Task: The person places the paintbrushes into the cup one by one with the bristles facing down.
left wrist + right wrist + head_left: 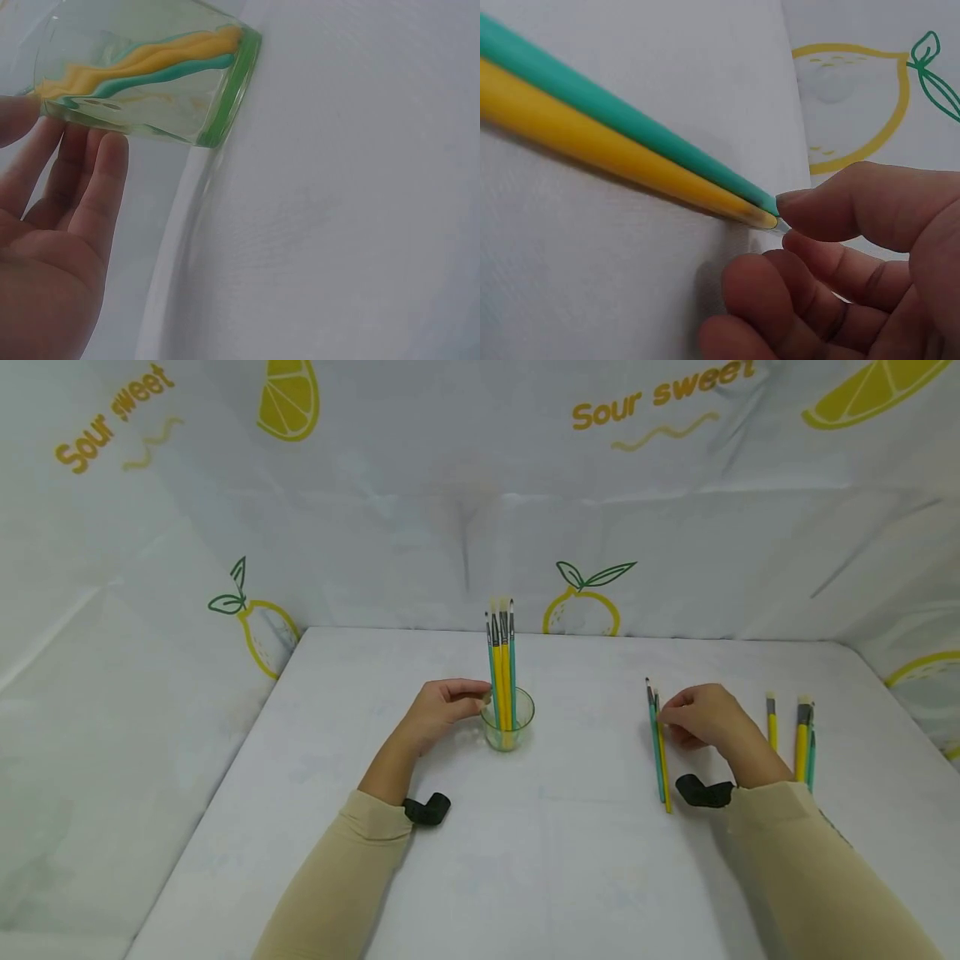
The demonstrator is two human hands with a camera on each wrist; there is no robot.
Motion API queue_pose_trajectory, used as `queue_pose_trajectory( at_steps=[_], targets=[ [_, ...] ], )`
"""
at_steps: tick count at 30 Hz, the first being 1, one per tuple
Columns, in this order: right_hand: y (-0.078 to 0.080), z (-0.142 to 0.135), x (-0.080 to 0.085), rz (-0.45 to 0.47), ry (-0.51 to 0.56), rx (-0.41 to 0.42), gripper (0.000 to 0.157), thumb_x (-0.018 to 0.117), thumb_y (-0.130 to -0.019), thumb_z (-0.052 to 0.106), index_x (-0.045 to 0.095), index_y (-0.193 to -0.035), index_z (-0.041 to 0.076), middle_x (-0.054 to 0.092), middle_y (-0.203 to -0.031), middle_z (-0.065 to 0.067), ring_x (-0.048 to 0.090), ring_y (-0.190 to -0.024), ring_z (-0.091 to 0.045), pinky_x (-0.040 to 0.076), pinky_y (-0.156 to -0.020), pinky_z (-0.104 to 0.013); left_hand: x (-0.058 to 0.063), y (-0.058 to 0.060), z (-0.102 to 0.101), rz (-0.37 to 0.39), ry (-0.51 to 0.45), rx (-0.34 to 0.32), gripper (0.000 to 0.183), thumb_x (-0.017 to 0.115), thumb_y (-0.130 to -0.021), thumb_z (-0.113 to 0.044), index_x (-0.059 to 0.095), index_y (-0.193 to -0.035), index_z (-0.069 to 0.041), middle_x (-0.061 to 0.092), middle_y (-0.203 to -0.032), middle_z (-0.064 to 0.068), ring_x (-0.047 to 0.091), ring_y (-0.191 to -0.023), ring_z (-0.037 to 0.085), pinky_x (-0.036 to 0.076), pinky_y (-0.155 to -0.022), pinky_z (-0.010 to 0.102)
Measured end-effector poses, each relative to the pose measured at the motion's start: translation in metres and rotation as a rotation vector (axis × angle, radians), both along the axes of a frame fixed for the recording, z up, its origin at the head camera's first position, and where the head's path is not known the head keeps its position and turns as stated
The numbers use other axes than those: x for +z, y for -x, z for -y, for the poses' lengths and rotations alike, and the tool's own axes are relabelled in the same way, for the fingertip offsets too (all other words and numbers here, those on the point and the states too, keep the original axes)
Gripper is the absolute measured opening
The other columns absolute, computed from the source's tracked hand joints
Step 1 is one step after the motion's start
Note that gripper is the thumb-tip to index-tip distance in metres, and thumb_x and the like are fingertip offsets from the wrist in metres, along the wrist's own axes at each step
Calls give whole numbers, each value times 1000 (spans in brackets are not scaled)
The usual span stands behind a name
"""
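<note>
At the centre of the head view, my left hand (442,710) holds the near-rim side of a clear greenish glass cup (504,739), thumb and fingers around its left side. Several teal and yellow paintbrushes (501,677) stand in the cup, bristles up. In the left wrist view the fingers (112,161) lie against the cup's wall (165,124). To the right, my right hand (701,718) pinches a yellow paintbrush (664,768) near its metal collar, between thumb and index finger. A teal paintbrush (656,752) lies right alongside it on the table.
Farther right, partly behind the right forearm, lie a yellow brush (772,722), a wider yellow brush (802,743) and a teal brush (812,756). The white-covered table (570,860) meets a lemon-printed cloth backdrop (420,552) at its back edge.
</note>
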State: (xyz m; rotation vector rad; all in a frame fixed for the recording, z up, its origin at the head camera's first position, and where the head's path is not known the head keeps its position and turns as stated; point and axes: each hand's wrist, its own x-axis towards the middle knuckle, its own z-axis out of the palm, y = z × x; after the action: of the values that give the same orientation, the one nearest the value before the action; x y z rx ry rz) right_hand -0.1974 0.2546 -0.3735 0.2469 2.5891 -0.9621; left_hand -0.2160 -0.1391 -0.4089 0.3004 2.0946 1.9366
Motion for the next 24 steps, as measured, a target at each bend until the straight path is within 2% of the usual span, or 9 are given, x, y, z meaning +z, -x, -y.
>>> queue_pose_trajectory(
  at_steps=[7,12,24],
  targets=[
    [1,-2,-10,100,3,-29,33,62,-91,23,60,-104,-6,65,-67,-3,63,-62,-14,58,-61,-30,0,0,1,4,-2,-1,34,62,-88,-3,68,-121,0,68,-122,13,64,-107,15,55,-92,26],
    [3,-1,-13,92,0,-15,34,62,-91,24,60,-101,-8,64,-66,-4,63,-59,-14,59,-59,-31,1,0,1,12,-12,-2,34,62,-88,-1,67,-122,1,67,-123,14,63,-107,15,55,-92,27],
    [1,0,-9,62,-47,37,35,55,-90,29,62,-89,-5,62,-66,-3,61,-61,-14,56,-60,-30,0,0,1,2,-14,-13,34,62,-89,-2,67,-122,2,67,-125,14,64,-108,15,55,-92,27]
  ],
)
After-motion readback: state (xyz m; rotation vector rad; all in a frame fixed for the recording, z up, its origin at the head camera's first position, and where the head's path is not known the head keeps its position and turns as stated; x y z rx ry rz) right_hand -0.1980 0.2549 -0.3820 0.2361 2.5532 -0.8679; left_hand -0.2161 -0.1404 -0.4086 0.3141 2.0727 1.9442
